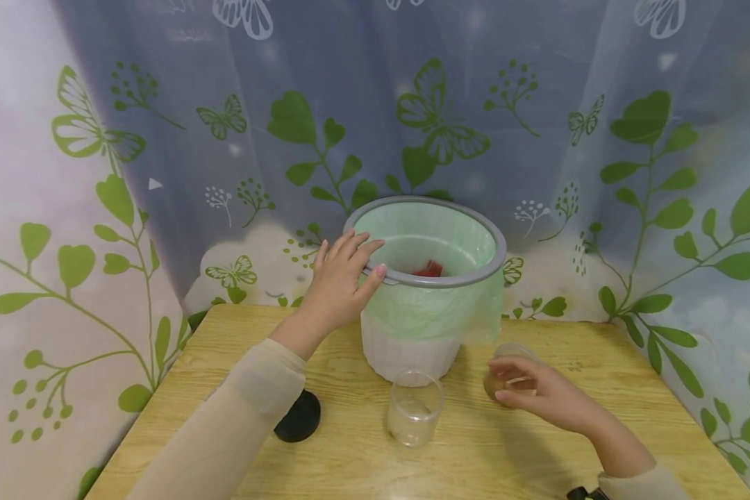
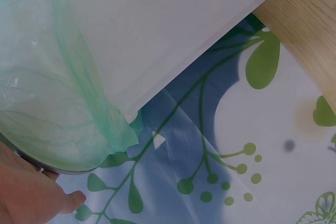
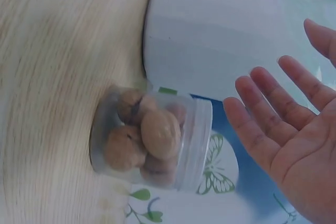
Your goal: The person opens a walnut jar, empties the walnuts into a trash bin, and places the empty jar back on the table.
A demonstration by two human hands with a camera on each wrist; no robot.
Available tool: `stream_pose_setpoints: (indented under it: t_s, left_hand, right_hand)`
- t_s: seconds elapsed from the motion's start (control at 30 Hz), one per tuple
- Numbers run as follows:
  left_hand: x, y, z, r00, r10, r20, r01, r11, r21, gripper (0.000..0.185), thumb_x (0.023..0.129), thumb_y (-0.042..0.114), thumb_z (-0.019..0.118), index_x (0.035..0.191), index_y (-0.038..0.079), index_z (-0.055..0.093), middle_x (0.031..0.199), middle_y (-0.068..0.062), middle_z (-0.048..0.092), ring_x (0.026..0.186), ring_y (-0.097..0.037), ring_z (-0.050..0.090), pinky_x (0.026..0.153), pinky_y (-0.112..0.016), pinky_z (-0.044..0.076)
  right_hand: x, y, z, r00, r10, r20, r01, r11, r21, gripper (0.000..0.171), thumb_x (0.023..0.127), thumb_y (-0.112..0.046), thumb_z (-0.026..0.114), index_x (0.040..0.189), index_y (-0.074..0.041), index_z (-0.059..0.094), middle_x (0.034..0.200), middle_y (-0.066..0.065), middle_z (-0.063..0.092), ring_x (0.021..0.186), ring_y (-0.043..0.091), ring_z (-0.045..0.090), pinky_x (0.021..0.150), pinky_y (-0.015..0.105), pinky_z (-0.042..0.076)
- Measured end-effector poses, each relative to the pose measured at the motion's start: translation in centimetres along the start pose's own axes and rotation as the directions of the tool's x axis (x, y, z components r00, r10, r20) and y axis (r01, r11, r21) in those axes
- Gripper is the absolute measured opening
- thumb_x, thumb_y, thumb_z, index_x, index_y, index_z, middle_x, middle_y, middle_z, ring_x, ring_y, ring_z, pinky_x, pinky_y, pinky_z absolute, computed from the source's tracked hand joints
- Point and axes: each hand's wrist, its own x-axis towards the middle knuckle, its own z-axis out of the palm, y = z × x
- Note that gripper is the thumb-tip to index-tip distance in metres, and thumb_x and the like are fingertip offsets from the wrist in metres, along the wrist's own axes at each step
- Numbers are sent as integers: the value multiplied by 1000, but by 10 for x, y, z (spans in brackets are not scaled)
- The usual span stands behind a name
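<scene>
Head view above table (image 1: 512, 444), wrist views close, all sharing bin (image 1: 412, 347)

In the head view, the right hand (image 1: 540, 392) covers most of a small clear jar (image 1: 506, 368), so its contents cannot be made out there; only the right wrist view shows the nuts, and softly blurred. A red object (image 1: 429, 269) lies deep in the lined bin (image 1: 434, 208), half hidden by the rim, its kind unclear. The left sleeve (image 1: 225, 430) overlaps a black lid (image 1: 300, 420) on the table. A dark item (image 1: 584, 494) is cut off at the bottom edge. In the left wrist view, the left hand (image 2: 26, 192) is cropped at the corner, and only part of the bin's wall shows.
</scene>
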Motion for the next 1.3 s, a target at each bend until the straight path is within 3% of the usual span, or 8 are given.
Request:
stream_pose_setpoints:
  t_s: [0.43,0.73,0.87,1.0,1.2,1.3]
  left_hand:
    - [0,-1,1,1000,6,-9,-6,1000,-7,67,104,63,22,152,20,43,158,-11,36,151,-30,17,116,-66,6]
    - [1,-2,2,1000,6,-4,-6,1000,0,66,105,61,24,152,18,43,157,-12,36,151,-31,18,115,-67,7]
    - [1,-2,3,1000,5,0,-5,1000,-1,62,106,57,29,152,18,43,158,-12,35,151,-31,17,115,-67,7]
    - [1,-1,2,1000,0,2,0,1000,-2,57,107,51,34,152,18,43,158,-11,35,151,-30,17,115,-66,6]
    - [1,-1,2,1000,6,-5,-6,1000,2,58,107,53,33,151,17,44,157,-12,36,151,-31,17,115,-66,6]
    - [1,-1,2,1000,6,-4,-6,1000,6,61,106,56,30,151,17,44,158,-12,36,151,-31,17,115,-67,7]
  right_hand:
    - [-14,13,-15,993,28,-112,-29,1000,-10,43,99,-23,66,135,-2,57,133,15,60,116,35,60,89,28,53]
    - [-21,24,-22,978,99,-186,-91,995,49,47,97,-21,69,135,2,55,133,21,56,116,42,57,88,27,53]
    - [-23,33,-24,967,126,-220,-115,991,62,51,95,-21,71,138,1,53,136,21,54,118,30,57,90,25,52]
    - [-25,43,-25,962,119,-246,-105,992,70,52,94,-21,73,138,-1,54,137,20,53,116,15,57,93,31,53]
    - [-25,53,-25,954,112,-278,-91,992,87,54,93,-19,74,138,1,53,136,21,53,113,10,57,91,28,53]
    - [-24,57,-26,949,145,-281,-121,988,101,56,93,-20,74,139,2,51,138,22,52,117,17,56,91,25,52]
